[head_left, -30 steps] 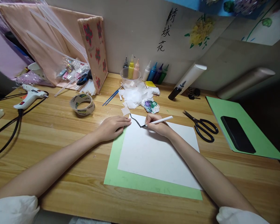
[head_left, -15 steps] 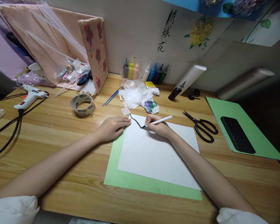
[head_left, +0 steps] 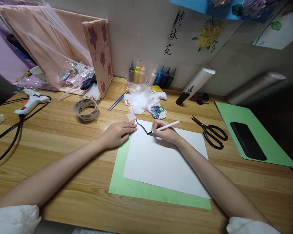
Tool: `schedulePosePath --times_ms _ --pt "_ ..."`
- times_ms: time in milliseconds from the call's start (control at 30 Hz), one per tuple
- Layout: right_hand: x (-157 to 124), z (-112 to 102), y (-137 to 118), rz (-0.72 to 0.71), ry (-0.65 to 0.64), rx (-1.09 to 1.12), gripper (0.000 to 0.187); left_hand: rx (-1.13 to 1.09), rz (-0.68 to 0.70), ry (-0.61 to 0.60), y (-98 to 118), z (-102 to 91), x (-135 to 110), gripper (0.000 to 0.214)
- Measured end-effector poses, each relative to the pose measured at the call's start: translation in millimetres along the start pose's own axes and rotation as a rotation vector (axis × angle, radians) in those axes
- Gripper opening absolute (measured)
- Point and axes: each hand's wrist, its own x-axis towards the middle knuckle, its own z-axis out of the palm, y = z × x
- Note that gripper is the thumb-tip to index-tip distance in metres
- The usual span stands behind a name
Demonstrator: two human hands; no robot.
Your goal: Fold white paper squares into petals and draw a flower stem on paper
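Note:
My right hand [head_left: 167, 132] is closed around a white marker [head_left: 169, 125] with a black tip. The tip meets the white paper [head_left: 158, 162] at the lower end of a dark wavy line [head_left: 142, 126], which runs down from the sheet's upper left corner. My left hand [head_left: 118, 132] lies flat, fingers stretched out, its fingertips on the left edge of the paper near that corner. Under the white sheet is a larger green sheet [head_left: 161, 196], showing along the left and bottom sides.
Black scissors [head_left: 213, 135] lie right of the paper, beyond them a black phone [head_left: 248, 140] on green sheets [head_left: 278, 156]. Behind are paper scraps [head_left: 141, 100], a painted palette [head_left: 158, 112] and paint bottles [head_left: 166, 78]. A tape roll [head_left: 86, 110] and glue gun [head_left: 31, 100] sit left.
Almost nothing differs. Both hands, the marker and the drawn line look the same; the view has shifted very slightly.

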Motion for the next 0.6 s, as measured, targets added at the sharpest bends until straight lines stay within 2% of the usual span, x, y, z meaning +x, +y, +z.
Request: schedulePosePath --times_ms 600 --pt "0.4 0.2 -1.1 -0.021 0.001 -0.001 0.008 -0.002 -0.005 -0.010 0.4 -1.2 0.7 0.044"
